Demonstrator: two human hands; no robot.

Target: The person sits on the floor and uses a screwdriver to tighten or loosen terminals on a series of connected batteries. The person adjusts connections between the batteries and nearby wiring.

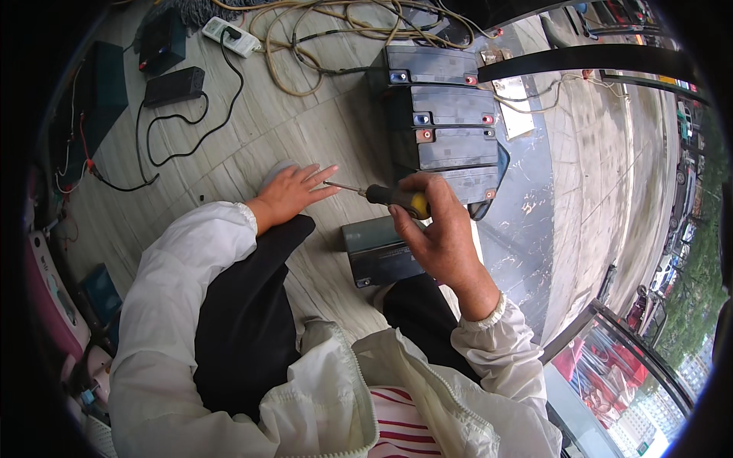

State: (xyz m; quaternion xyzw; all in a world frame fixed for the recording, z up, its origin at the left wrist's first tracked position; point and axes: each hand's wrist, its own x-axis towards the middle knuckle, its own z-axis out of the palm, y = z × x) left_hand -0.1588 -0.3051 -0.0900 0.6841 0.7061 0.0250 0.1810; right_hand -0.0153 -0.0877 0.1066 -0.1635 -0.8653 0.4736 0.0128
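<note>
My right hand is wrapped round the black and yellow handle of a screwdriver. Its thin metal shaft points left, and the tip is close to the fingers of my left hand. That left hand is palm down with its fingers stretched and spread, above my knee, and holds nothing. Below the screwdriver a dark box-shaped battery rests on the floor, partly covered by my right hand and leg. Beyond my right hand stand several dark grey batteries in a row, with red, blue and bare metal terminals.
A black power adapter with its cord lies at the upper left, near a white power strip. Coiled tan cable spreads over the tiled floor. Dark boxes line the left side. A glass door stands at the lower right.
</note>
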